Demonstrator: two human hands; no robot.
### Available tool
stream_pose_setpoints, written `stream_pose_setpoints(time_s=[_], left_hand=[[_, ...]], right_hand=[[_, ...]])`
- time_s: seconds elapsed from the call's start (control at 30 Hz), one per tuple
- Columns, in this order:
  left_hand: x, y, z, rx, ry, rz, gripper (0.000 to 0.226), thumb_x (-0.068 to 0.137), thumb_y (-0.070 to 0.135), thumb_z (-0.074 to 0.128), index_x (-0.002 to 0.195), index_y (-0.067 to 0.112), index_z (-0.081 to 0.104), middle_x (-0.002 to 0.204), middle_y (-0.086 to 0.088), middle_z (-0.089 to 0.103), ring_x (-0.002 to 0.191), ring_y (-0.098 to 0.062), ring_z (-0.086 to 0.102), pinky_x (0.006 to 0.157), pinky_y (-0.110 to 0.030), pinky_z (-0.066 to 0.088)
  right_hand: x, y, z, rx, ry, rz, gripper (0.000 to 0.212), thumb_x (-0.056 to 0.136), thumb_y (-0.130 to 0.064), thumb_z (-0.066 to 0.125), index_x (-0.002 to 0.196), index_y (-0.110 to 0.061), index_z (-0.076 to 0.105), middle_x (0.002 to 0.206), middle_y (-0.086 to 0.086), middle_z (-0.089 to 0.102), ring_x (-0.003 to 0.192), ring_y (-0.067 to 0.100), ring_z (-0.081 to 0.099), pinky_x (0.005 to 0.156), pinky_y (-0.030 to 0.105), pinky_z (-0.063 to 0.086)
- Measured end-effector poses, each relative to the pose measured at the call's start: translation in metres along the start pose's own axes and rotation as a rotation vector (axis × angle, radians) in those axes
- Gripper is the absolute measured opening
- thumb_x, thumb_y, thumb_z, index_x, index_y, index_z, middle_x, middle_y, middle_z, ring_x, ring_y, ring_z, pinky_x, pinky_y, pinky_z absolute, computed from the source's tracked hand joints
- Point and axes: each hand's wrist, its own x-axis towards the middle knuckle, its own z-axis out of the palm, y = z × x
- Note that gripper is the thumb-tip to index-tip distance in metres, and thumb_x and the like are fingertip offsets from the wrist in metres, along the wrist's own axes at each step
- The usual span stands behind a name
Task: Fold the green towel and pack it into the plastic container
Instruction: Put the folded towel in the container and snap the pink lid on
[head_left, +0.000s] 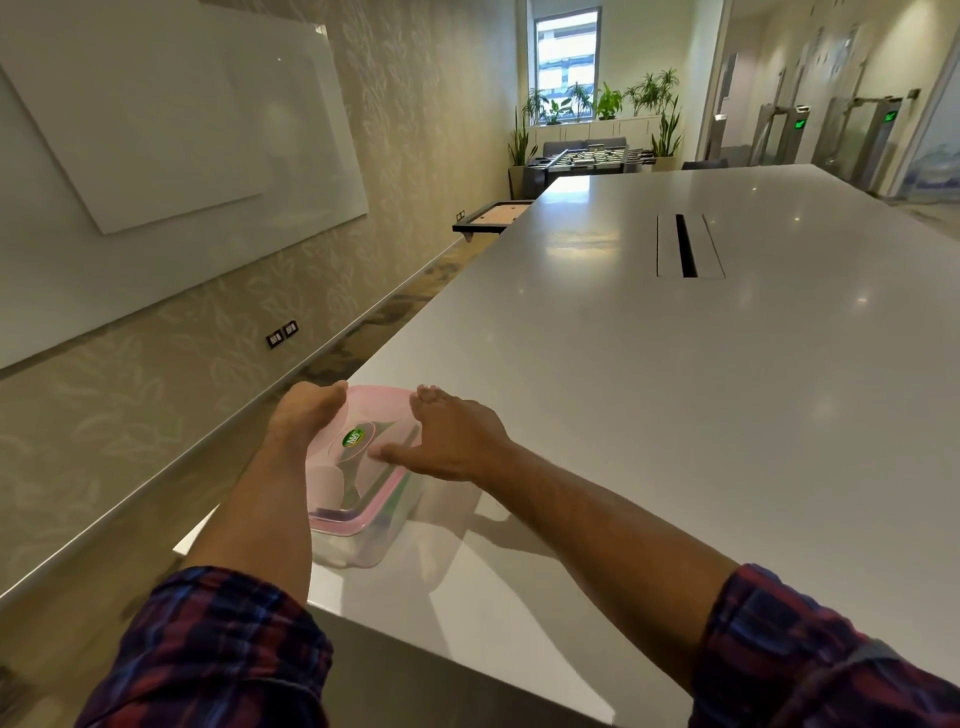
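Observation:
A clear plastic container (363, 540) with a pink lid (382, 410) bearing a green sticker sits near the front left corner of the grey table (675, 415). My left hand (304, 421) lies against the lid's left edge, fingers curled over it. My right hand (452, 436) rests flat on the lid's right side, fingers spread and thumb pointing towards the sticker. Through the clear wall a faint green strip shows under the rim; I cannot make out the green towel clearly.
The table's left edge and front corner run close to the container. A cable slot (685, 247) is set in the tabletop farther back. A whiteboard (171, 119) hangs on the left wall, and plants and a foosball table stand at the far end.

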Motion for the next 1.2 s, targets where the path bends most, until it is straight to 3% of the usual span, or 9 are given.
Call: stream_pose_setpoints(time_s=[0.07,0.23,0.4,0.5,0.6,0.67,0.8,1.07,1.2], left_hand=[[0.001,-0.001,0.001,0.014,0.006,0.001,0.038,0.098,0.042,0.054,0.075,0.013,0.058,0.078,-0.01,0.064,0.071,-0.027,0.063,0.066,-0.036,0.048],[0.007,0.0,0.001,0.076,-0.004,0.002,0.04,0.096,0.044,0.052,0.081,0.009,0.061,0.094,-0.018,0.07,0.083,-0.033,0.067,0.086,-0.045,0.056],[-0.003,0.004,0.006,0.291,0.086,0.085,0.053,0.098,0.037,0.044,0.117,-0.008,0.064,0.122,-0.03,0.065,0.111,-0.044,0.061,0.085,-0.041,0.043],[-0.005,0.007,0.003,0.361,0.092,0.131,0.052,0.101,0.036,0.042,0.12,-0.008,0.064,0.124,-0.03,0.064,0.109,-0.042,0.06,0.089,-0.043,0.045],[-0.007,0.01,-0.004,0.383,0.034,0.094,0.054,0.103,0.04,0.042,0.127,-0.005,0.061,0.13,-0.027,0.062,0.114,-0.041,0.059,0.097,-0.044,0.046],[-0.005,0.01,-0.011,0.355,-0.04,0.035,0.057,0.103,0.043,0.043,0.134,-0.003,0.058,0.135,-0.027,0.059,0.121,-0.041,0.058,0.106,-0.048,0.045],[0.0,0.004,-0.019,0.175,-0.226,-0.058,0.051,0.101,0.041,0.05,0.129,-0.001,0.059,0.125,-0.026,0.064,0.113,-0.044,0.063,0.104,-0.053,0.048],[0.005,0.025,-0.004,0.101,-0.093,0.092,0.06,0.094,0.048,0.062,0.128,-0.002,0.063,0.132,-0.021,0.063,0.117,-0.039,0.06,0.108,-0.048,0.045],[0.002,0.045,0.012,0.074,-0.034,0.185,0.039,0.091,0.038,0.07,0.095,-0.001,0.072,0.116,-0.022,0.069,0.098,-0.033,0.064,0.091,-0.037,0.049]], right_hand=[[0.001,0.0,-0.002,0.065,-0.067,0.005,0.101,0.067,-0.094,0.049,0.144,-0.028,0.048,0.147,0.002,0.056,0.132,0.025,0.056,0.087,0.036,0.051],[-0.001,-0.001,-0.006,0.04,-0.219,0.021,0.121,0.068,-0.095,0.046,0.162,-0.024,0.015,0.171,0.002,0.012,0.156,0.027,0.016,0.116,0.056,0.033],[-0.018,-0.006,-0.002,0.006,-0.211,0.029,0.113,0.082,-0.09,0.03,0.162,-0.02,-0.009,0.171,0.004,-0.011,0.157,0.03,0.002,0.123,0.059,0.015],[-0.022,-0.013,-0.003,-0.025,-0.155,0.091,0.114,0.081,-0.09,0.033,0.162,-0.016,0.004,0.171,0.009,0.008,0.15,0.036,0.029,0.111,0.057,0.038],[-0.033,-0.017,-0.001,-0.092,0.115,0.091,0.094,0.078,-0.089,0.044,0.135,-0.016,0.05,0.121,0.005,0.065,0.09,0.022,0.06,0.068,0.033,0.043],[-0.041,-0.016,-0.002,-0.038,0.111,0.095,0.079,0.08,-0.088,0.043,0.12,-0.023,0.061,0.089,-0.005,0.063,0.078,0.016,0.062,0.059,0.026,0.033],[-0.05,-0.012,-0.003,0.25,-0.148,0.171,0.056,0.084,-0.085,0.043,0.098,-0.034,0.063,0.074,-0.014,0.063,0.062,0.011,0.064,0.054,0.022,0.04],[-0.046,0.0,-0.013,0.705,-0.231,0.369,0.055,0.093,-0.056,0.064,0.128,-0.014,0.06,0.085,0.003,0.068,0.057,0.012,0.063,0.047,0.022,0.051],[-0.041,0.018,-0.035,0.757,-0.095,0.458,0.053,0.093,-0.055,0.065,0.12,-0.01,0.062,0.083,0.005,0.07,0.062,0.014,0.066,0.055,0.025,0.055]])
